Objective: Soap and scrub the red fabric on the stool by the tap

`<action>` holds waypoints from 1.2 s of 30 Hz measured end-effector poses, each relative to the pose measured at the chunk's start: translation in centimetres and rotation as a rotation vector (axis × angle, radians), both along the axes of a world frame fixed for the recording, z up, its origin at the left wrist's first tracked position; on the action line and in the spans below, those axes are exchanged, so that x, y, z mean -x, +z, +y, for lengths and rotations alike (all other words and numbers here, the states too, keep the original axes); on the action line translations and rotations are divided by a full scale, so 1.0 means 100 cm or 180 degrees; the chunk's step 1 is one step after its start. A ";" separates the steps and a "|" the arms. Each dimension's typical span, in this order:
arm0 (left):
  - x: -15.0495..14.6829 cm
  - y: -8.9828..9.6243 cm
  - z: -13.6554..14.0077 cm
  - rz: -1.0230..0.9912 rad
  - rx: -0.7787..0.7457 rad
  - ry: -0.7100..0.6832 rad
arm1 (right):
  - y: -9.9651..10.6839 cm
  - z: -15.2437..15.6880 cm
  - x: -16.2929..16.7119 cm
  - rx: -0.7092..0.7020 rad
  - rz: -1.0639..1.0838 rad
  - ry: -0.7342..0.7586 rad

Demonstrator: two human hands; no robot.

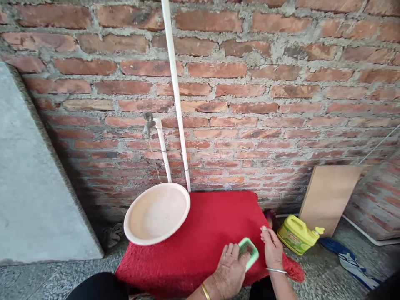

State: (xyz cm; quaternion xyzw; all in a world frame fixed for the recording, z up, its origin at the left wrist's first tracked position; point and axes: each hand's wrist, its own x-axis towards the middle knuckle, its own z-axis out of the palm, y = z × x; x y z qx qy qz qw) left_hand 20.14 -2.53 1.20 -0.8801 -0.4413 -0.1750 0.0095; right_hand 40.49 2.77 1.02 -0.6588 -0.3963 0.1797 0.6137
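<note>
My left hand [229, 270], with a gold-coloured bangle at the wrist, is closed on a small light-green scrub brush [253, 259]. The brush face is turned upward and shows a brownish patch; my fingers hide its left side. To the right of it my right hand [272, 248] is raised, thumb and fingertips pinched together, a silver bangle on its wrist. Whether anything is in that pinch cannot be made out. Both hands are over the right part of a red cloth [215, 225] spread over a low surface. A shallow pale-pink basin [131, 233] rests on its left end.
Water trickles from a wall tap [148, 125] towards the basin. A yellow jug [296, 235] stands on the floor at the right, before a brown board [331, 196]. Blue-and-white slippers [356, 262] lie beyond it. A grey slab [40, 175] leans at the left. Behind rises a brick wall [215, 87].
</note>
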 end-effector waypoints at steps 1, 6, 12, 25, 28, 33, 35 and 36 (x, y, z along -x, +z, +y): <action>0.001 0.000 0.000 -0.0012 -0.0005 -0.0220 | 0.001 0.000 0.000 0.0003 0.0068 0.0029; 0.030 0.020 0.035 -0.0099 0.0123 0.0870 | 0.000 -0.001 0.003 -0.0042 0.0465 0.0038; 0.011 0.035 0.064 -0.0028 0.0412 0.1474 | 0.005 -0.003 0.007 -0.0158 0.0827 -0.0056; 0.000 0.059 0.078 -0.0348 0.0907 0.1215 | 0.008 -0.008 0.010 -0.0278 0.1080 0.0091; -0.012 0.063 0.093 -0.0173 0.0953 0.1355 | 0.009 -0.007 0.011 -0.0275 0.1102 0.0106; -0.045 0.053 0.076 -0.0008 0.1033 0.0616 | 0.010 -0.008 0.009 -0.0253 0.1070 0.0159; -0.045 0.048 0.064 0.0017 0.1025 0.0170 | 0.010 -0.009 0.007 -0.0244 0.1060 0.0218; -0.040 0.047 0.059 0.0029 0.0999 -0.0038 | 0.011 -0.009 0.007 -0.0241 0.1058 0.0237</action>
